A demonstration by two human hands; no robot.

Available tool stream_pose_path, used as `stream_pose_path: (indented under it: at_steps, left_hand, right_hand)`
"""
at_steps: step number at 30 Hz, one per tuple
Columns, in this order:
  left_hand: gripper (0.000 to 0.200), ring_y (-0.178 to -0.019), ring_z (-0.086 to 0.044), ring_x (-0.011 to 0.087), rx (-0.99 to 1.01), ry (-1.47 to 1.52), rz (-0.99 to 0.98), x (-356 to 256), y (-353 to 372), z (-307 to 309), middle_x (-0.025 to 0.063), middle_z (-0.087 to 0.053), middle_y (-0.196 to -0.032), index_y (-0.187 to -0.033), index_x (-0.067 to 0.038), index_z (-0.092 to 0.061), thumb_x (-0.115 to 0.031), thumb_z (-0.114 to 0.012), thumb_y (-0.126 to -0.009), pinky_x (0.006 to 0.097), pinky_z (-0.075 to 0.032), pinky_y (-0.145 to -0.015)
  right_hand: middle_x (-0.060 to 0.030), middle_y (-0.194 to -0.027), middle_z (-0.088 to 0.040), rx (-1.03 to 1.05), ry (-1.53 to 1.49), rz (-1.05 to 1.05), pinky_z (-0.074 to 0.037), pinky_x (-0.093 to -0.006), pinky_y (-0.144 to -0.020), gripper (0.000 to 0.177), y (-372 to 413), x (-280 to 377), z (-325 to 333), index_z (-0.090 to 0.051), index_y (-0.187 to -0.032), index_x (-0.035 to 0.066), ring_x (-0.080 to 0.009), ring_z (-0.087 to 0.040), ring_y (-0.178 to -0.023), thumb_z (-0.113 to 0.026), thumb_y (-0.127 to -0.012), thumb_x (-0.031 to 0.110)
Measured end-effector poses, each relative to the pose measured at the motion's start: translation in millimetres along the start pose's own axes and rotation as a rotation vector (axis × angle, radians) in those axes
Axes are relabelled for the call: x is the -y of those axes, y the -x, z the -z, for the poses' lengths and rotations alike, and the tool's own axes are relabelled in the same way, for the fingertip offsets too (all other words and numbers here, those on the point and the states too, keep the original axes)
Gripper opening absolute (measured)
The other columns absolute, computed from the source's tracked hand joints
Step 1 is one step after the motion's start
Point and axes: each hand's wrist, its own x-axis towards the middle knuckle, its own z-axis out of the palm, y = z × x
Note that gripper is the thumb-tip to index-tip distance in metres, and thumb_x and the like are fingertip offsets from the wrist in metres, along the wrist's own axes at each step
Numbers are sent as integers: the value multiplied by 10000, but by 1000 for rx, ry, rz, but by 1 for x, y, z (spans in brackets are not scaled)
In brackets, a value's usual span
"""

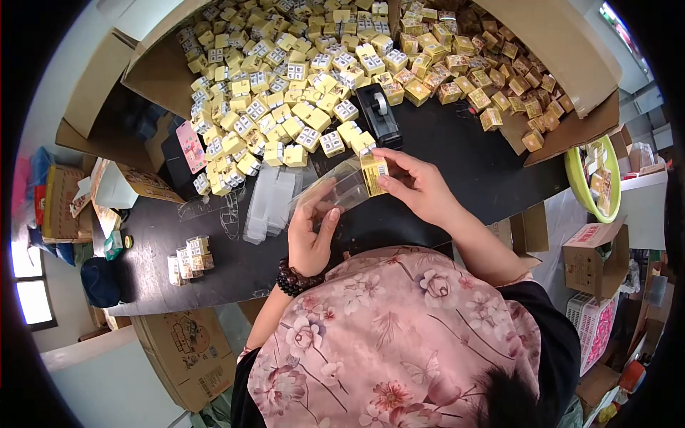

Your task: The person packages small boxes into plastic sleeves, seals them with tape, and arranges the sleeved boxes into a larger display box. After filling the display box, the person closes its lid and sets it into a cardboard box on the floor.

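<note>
My left hand (312, 232), a dark bead bracelet at its wrist, is closed around a clear plastic box (345, 184). Between the thumb and fingers of my right hand (426, 189) is a small yellow carton (373, 176) with a barcode on its side. The carton sits right at the end of the clear box. Flat clear plastic sleeves (267, 201) lie in a stack just left of my hands. Beyond them, a black tape dispenser (379, 116) stands beside a large heap of small yellow-and-white cartons (285, 107).
More small cartons (492, 78) spread inside cardboard walls (564, 57) at the back right. Several wrapped cartons (190, 260) stand on the black table (235, 278) at left, below a pink card (190, 147). A green basket (609, 175) is at the right edge.
</note>
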Motion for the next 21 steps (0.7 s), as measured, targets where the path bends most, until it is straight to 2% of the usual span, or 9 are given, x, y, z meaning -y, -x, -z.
stream_pose_path:
  at_steps: [3, 5, 7, 8, 10, 13, 17, 19, 21]
  left_hand:
    - [373, -892, -590, 92, 2, -17, -35, 1, -2, 0, 86, -602, -1150, -1350, 21, -467, -83, -529, -998, 254, -487, -863]
    - [352, -897, -610, 109, -13, 41, -54, 1, -2, -1, 113, -575, -1272, -1337, 26, -474, -80, -513, -1003, 254, -490, -857]
    - [345, -893, -613, 113, -41, 62, -59, 3, -3, -2, 120, -554, -1313, -1329, 27, -480, -83, -513, -1004, 254, -492, -854]
    - [339, -890, -617, 117, -71, 85, -64, 4, -3, -3, 127, -534, -1353, -1322, 28, -485, -86, -513, -1004, 254, -494, -850]
    - [329, -881, -618, 117, -55, 58, -84, 3, -3, -4, 130, -534, -1350, -1310, 28, -494, -78, -517, -999, 255, -493, -847]
    - [318, -866, -622, 123, -21, -32, -110, 5, -4, -4, 138, -541, -1331, -1291, 23, -508, -51, -532, -984, 257, -495, -830]
    - [300, -862, -639, 140, 9, -247, -111, -5, -7, -1, 144, -567, -1263, -1251, 10, -529, 0, -556, -952, 266, -504, -786]
    - [281, -861, -642, 152, 1, -224, -115, -7, -8, -2, 144, -560, -1241, -1233, 12, -533, 2, -552, -954, 275, -512, -789]
    - [262, -860, -646, 164, 2, -200, -119, -4, -8, -7, 145, -553, -1219, -1216, 13, -537, 5, -549, -955, 285, -520, -792]
  right_hand:
    - [-18, -1102, -622, 37, -15, -37, -487, -219, -807, 434, -2, -1, 2, -510, -1380, 47, -52, -565, -921, -606, -957, 65]
    - [-19, -1124, -618, 29, -23, -22, -488, -220, -816, 435, -4, -3, 1, -506, -1384, 43, -55, -565, -942, -601, -959, 62]
    - [-23, -1182, -608, -8, -267, -86, -483, -224, -851, 461, -6, -9, 0, -478, -1403, 29, -61, -562, -1001, -601, -960, 61]
    - [-23, -1182, -608, -8, -267, -86, -483, -224, -851, 461, -7, -11, -1, -478, -1403, 29, -61, -562, -1001, -601, -960, 61]
    - [-57, -1084, -638, -46, -195, -17, -516, -244, -801, 475, -6, -14, -4, -495, -1389, 45, -76, -592, -925, -634, -935, 60]
    - [-59, -1141, -634, 59, 36, 69, -512, -245, -822, 487, -3, -1, -2, -471, -1403, 30, -78, -590, -949, -628, -944, 71]
    - [-81, -1166, -641, 23, -175, 36, -514, -250, -812, 434, -4, -9, -12, -513, -1358, 15, -94, -602, -974, -629, -943, 72]
    - [-115, -1179, -645, -47, -230, 58, -519, -267, -805, 365, -1, -9, -21, -561, -1302, 10, -124, -619, -986, -618, -948, 76]
    - [-134, -1171, -648, -70, 24, 62, -519, -310, -831, 304, 6, 0, -29, -590, -1257, 8, -158, -631, -996, -594, -962, 85]
